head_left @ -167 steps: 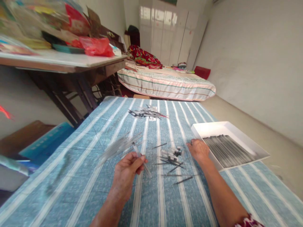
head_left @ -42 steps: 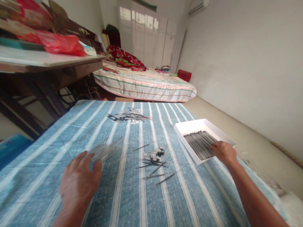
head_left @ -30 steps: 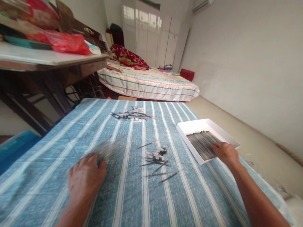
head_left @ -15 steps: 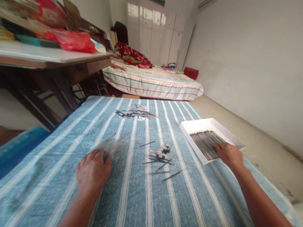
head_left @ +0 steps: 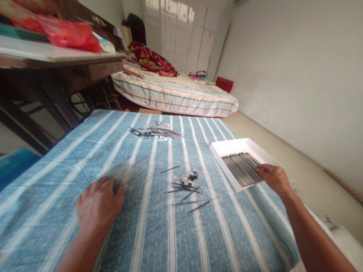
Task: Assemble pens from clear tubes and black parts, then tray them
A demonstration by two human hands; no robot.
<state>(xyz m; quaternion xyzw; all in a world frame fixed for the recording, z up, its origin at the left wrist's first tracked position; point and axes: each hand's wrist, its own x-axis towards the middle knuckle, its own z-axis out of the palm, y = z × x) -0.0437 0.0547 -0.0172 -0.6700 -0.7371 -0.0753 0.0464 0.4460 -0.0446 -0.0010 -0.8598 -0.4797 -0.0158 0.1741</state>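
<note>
My left hand (head_left: pixel 98 204) rests on the left of the striped cloth, its fingers closed round the near ends of a bundle of thin clear tubes (head_left: pixel 129 170). The tubes fan out past the fingertips and are blurred. On the right, my right hand (head_left: pixel 273 179) reaches over the near right wall of a shallow white box (head_left: pixel 225 176). Its thumb and fingers are pressed together at the right end of a row of dark slim rods (head_left: pixel 238 168) lying side by side inside. What that pinch holds, if anything, I cannot make out.
Between my hands lie loose thin dark sticks (head_left: pixel 198 207) and small clear pieces with black ends (head_left: pixel 185 177). A heap of dark and clear slim pieces (head_left: pixel 155 130) sits farther back. Beyond the blue striped cloth (head_left: pixel 153 226) stand a bed (head_left: pixel 176 94) and a wooden table (head_left: pixel 85 70).
The whole view has shifted a little left and up. My right hand has moved slightly rightward relative to the box. My left hand stays on the clear tubes.
</note>
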